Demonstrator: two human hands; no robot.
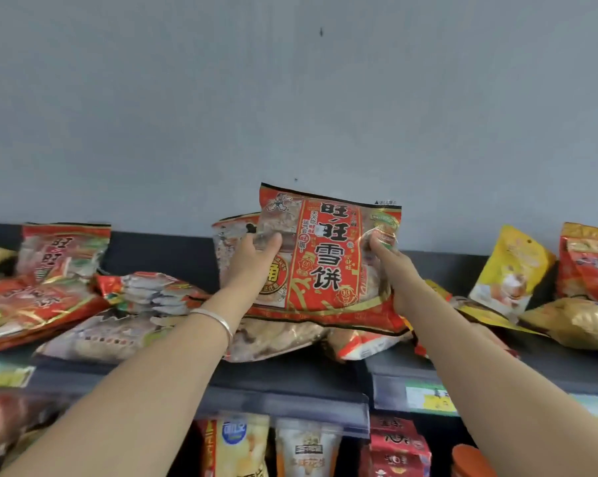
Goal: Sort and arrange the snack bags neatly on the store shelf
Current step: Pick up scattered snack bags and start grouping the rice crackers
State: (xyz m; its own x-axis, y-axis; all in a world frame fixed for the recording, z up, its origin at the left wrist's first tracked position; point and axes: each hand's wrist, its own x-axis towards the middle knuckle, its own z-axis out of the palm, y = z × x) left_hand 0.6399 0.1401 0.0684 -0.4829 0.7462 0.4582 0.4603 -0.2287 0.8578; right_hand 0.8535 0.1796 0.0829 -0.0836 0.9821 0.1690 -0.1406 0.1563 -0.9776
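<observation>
From the head view, both hands hold one red rice-cracker bag (328, 259) upright against the grey wall (290, 98), above the middle of the top shelf (290, 376). The left hand (252, 259) grips the bag's left side, with the thumb pressed on the front and the other fingers hidden behind the bag. A silver bangle (218, 321) sits on that wrist. The right hand (394, 273) pinches the bag's right edge, its fingers curled round the crinkled film. The bag's lower edge meets a pile of flat bags (273, 339) lying on the shelf; I cannot tell whether it rests on them.

Just behind the held bag, on its left, a second matching bag (230, 232) stands upright. Further left, another red bag (63, 249) leans against the back panel, with a large red bag (32, 308) lying flat in front of it. To the right stand a yellow pouch (511, 266) and a red pouch (586, 263), and a gold bag (579, 321) lies below them. A price label (428, 397) is on the shelf's front edge. More snack packets (242, 445) stand on the shelf beneath.
</observation>
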